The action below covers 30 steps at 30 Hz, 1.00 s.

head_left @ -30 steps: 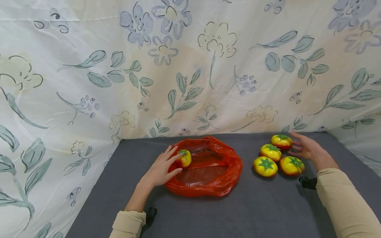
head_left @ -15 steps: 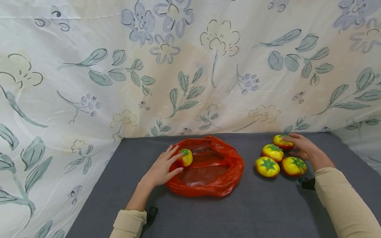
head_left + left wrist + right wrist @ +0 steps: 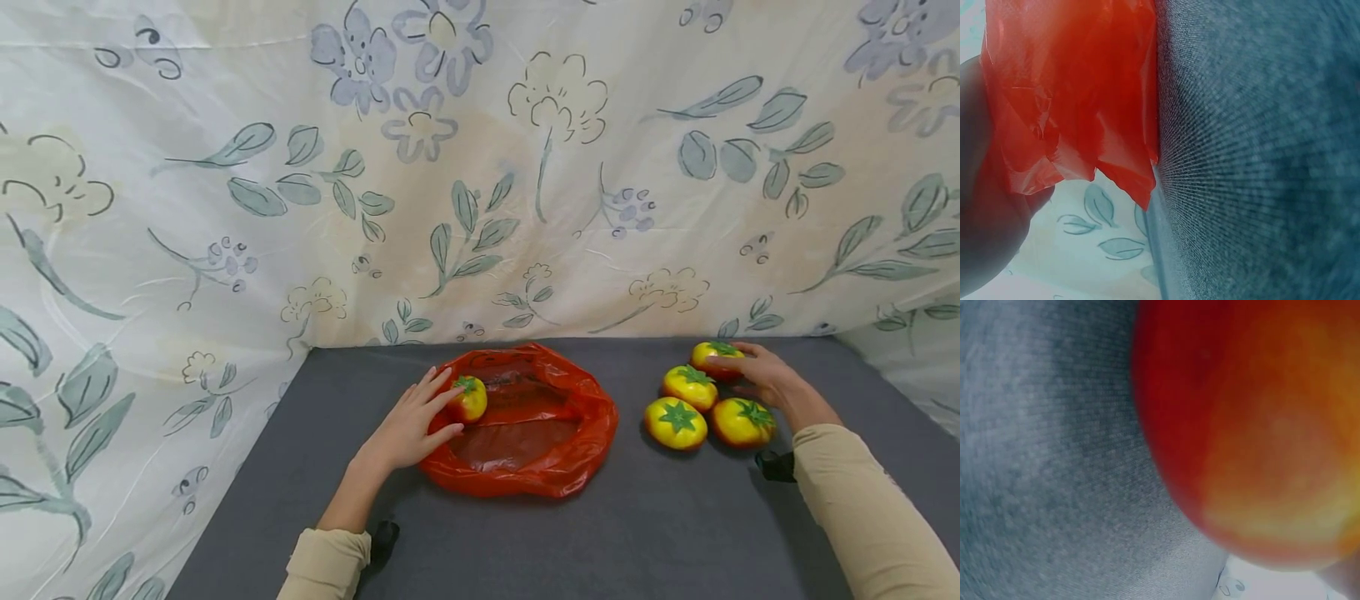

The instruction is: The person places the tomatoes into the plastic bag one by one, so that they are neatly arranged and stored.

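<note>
Near the counter's (image 3: pixel 540 550) back edge, a red bag (image 3: pixel 517 483) gapes, one yellow-red fruit (image 3: pixel 472 404) at its left side, partly hidden by the left hand (image 3: pixel 405 429), whose relaxed fingers spread over the rim. Toward the back right corner, the right hand (image 3: pixel 767 377) grasps the rearmost fruit (image 3: pixel 703 357), blurred and cut off in the wrist view; three other fruits (image 3: pixel 677 423) sit nearby.
</note>
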Each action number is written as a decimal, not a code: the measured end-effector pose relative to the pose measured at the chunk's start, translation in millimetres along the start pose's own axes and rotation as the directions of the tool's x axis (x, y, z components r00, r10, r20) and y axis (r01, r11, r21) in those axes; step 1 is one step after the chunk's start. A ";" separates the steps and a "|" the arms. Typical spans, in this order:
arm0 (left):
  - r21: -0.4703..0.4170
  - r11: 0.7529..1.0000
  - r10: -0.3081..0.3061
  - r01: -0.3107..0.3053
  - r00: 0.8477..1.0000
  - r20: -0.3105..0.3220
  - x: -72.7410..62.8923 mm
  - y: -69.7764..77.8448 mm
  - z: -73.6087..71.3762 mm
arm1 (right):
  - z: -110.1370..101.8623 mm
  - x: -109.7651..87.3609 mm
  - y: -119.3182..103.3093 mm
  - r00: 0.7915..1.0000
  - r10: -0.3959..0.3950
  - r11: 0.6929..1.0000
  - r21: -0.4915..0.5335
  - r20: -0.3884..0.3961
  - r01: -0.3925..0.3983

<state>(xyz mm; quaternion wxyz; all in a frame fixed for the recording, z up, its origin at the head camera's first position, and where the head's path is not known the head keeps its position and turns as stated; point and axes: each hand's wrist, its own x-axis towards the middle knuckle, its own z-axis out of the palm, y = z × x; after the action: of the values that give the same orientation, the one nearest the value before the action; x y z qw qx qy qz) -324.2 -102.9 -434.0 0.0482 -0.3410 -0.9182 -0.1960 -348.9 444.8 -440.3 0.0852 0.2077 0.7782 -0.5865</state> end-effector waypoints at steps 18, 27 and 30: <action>-0.012 1.000 0.003 -0.002 1.000 0.009 -0.4 0.9 -1.0 | -3.2 -11.6 -5.4 0.989 -0.079 0.995 0.053 -0.124 0.086; -0.025 0.999 0.020 -0.020 1.000 -0.002 -0.6 -0.7 0.6 | -10.2 29.2 -1.8 0.973 -0.113 0.980 0.141 -0.199 0.142; -0.017 1.000 0.024 -0.024 1.000 -0.007 -0.7 -1.2 0.5 | -2.3 20.1 -13.8 0.968 -0.145 0.974 0.144 -0.206 0.176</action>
<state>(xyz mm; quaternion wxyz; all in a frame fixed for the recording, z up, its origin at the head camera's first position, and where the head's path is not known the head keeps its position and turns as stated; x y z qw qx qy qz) -324.4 -104.0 -435.0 0.0507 -0.3516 -0.9122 -0.2042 -372.6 448.4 -435.2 -0.0559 0.2062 0.7470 -0.6295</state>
